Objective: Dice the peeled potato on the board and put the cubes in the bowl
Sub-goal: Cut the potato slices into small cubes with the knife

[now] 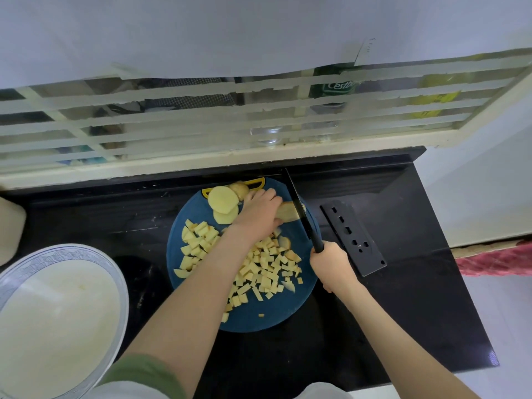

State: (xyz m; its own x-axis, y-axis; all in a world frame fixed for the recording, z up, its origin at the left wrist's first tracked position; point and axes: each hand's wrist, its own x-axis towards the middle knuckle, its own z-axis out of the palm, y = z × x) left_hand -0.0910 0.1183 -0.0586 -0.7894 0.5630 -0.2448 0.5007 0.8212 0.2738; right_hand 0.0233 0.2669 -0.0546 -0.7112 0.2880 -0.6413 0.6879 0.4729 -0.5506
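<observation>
The round blue board (259, 323) lies mid-tabletop (408, 306), near the far edge. On its far part the left hand (260, 210) grips a potato piece (289, 213), fingers curled over it. The right hand (331, 263) is closed around the handle of a black knife (298, 205), whose blade stands against the piece's right end. Pale cubes (264, 266) are heaped across the board (partly under the left forearm), and round slices (223, 200) lie at its far side. The bowl (119, 283) sits at the left near edge. A black sheath (352, 237) lies right of the board.
</observation>
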